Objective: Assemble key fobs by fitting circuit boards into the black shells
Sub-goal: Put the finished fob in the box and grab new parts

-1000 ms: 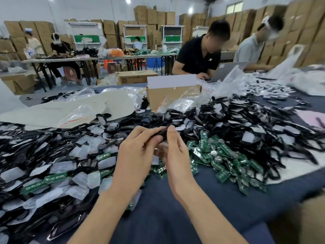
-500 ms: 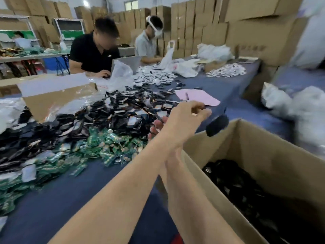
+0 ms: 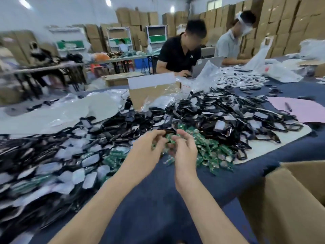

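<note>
My left hand (image 3: 149, 148) and my right hand (image 3: 185, 150) hover close together over the heap of green circuit boards (image 3: 207, 148) in the middle of the blue table. Both hands have curled fingers. One green circuit board (image 3: 169, 139) shows between their fingertips, but motion blur hides which hand, if either, grips it. Black shells (image 3: 219, 118) are piled thick behind and to the right of the boards. More black shells with pale film (image 3: 52, 162) spread across the left side.
An open cardboard box (image 3: 292, 196) stands at my lower right. A smaller carton (image 3: 153, 95) and clear plastic bags (image 3: 204, 76) sit behind the shells. A pink sheet (image 3: 297, 110) lies at far right. Two people work across the table.
The view swung back left from the cardboard box to the piles. My right hand, which had been out over the box with a black fob in the air, returned beside my left hand above the green boards.
</note>
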Demonstrator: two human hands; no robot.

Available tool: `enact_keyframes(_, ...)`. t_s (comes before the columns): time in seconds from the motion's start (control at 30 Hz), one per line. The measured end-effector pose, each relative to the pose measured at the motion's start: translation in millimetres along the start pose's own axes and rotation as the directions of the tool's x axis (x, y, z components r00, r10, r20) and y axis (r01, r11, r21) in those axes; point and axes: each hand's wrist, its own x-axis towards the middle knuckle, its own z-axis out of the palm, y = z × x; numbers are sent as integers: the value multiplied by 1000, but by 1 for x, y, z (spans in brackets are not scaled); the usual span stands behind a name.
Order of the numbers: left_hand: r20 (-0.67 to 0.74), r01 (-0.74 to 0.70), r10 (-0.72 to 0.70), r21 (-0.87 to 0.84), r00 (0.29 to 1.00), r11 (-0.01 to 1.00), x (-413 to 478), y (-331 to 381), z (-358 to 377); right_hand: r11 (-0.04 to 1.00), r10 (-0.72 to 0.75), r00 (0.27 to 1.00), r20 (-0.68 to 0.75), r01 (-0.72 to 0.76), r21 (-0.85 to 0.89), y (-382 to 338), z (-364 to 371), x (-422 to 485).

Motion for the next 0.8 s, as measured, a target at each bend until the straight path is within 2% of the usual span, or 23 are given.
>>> enact_keyframes(0.1,-35,192,-189,200,981,961,-25,-68,-44,988,15,999,28,-10,-154,32,34,-8)
enact_keyframes(0.2,-34,273,-276,318,960,908,-37,-107,-66,979,23,999,33,-16,-204,53,60,-6)
enact_keyframes(0.3,-46,254,-264,473,963,844,-31,-126,-70,971,-1,1000,8,3,-238,60,77,-3)
enact_keyframes(0.47,17,115,-170,671,985,733,-11,-136,-62,964,-22,1000,21,27,-265,68,90,5)
enact_keyframes(0.53,11,77,-116,684,993,726,-7,-140,-60,958,-43,998,44,53,-282,70,93,7)
enact_keyframes(0.7,-22,26,-16,612,1000,790,-10,-148,-63,917,-71,991,116,110,-382,73,102,18)
enact_keyframes(0.8,-116,91,-52,363,992,927,-15,-149,-72,817,-100,973,209,200,-541,75,112,30)
